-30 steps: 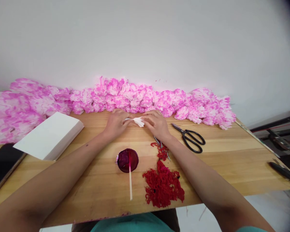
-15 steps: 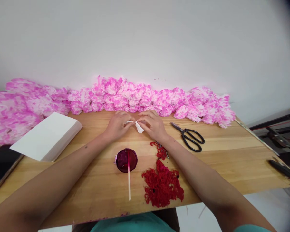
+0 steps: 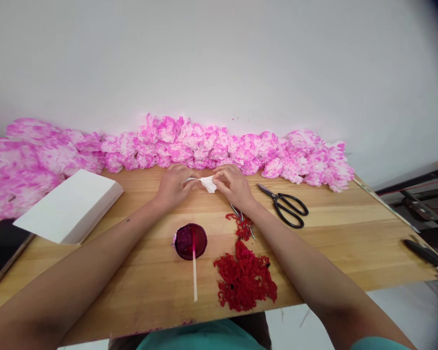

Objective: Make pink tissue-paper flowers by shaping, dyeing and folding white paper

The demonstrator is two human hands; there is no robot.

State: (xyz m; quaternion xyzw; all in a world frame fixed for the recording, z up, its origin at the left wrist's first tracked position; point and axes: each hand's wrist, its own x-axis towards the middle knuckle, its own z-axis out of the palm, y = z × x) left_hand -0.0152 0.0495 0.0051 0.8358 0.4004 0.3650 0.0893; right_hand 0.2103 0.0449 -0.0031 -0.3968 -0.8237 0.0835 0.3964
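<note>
Between my two hands, a small piece of thin white paper (image 3: 208,183) is stretched, narrow at the left and fanned out in pleats toward the right. My left hand (image 3: 175,185) pinches its narrow end, and my right hand (image 3: 233,184) grips the other side between thumb and fingers. Below them sits a round dish of dark magenta liquid (image 3: 184,243), with a pale stick (image 3: 194,277) resting in it. A heap of red yarn (image 3: 245,279) lies below my right wrist. Some metal tool (image 3: 237,212), partly hidden by that wrist, lies by the yarn's upper strands.
Pink and white paper flowers (image 3: 190,141) line the wall. A thick stack of white paper (image 3: 65,206) lies left, beside a dark flat object (image 3: 5,248). Black-handled scissors (image 3: 288,206) lie right of my right hand. Another black-handled tool (image 3: 423,253) is at the right edge.
My hands have drawn slightly apart, and the white paper between them has turned from hanging downward to spreading out sideways. Both hands still hold it.
</note>
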